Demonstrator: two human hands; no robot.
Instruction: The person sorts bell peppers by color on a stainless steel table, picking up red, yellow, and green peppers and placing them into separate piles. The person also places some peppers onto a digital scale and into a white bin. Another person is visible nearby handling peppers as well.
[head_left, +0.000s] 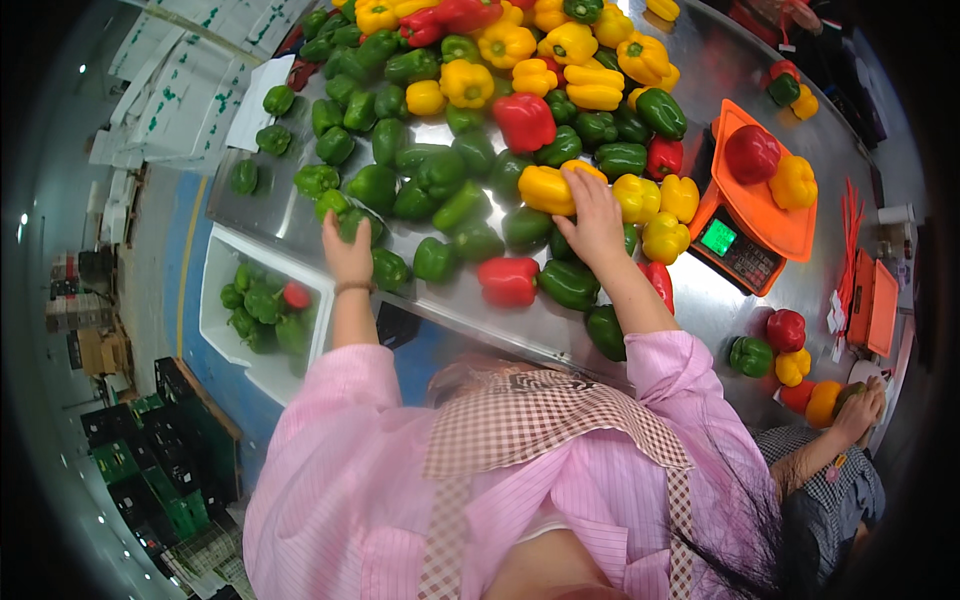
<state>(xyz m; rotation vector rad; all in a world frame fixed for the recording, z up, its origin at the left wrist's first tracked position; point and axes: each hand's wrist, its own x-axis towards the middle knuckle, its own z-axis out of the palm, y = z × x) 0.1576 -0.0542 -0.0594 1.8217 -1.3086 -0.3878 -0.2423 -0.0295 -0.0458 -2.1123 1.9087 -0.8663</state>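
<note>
My left hand (348, 253) is at the left of the pepper pile, its thumb and fingers around a green bell pepper (358, 224). Farther right, my right hand (598, 217) grips the right end of a yellow bell pepper (546, 190), its fingers over the top and its thumb lower down. Many loose green peppers (441, 172) lie between both hands on the steel table (262, 202). A red bell pepper (508, 281) and a green one (568, 285) rest near the table's front edge. Several yellow peppers (665, 238) sit just right of my right hand.
An orange scale (739, 247) holds a red pepper (752, 154) and a yellow one (793, 182). A white foam box (322, 315) with mostly green peppers stands below the table's left edge. At right, another person's hand (860, 411) is at some peppers. Red ties (850, 247) lie nearby.
</note>
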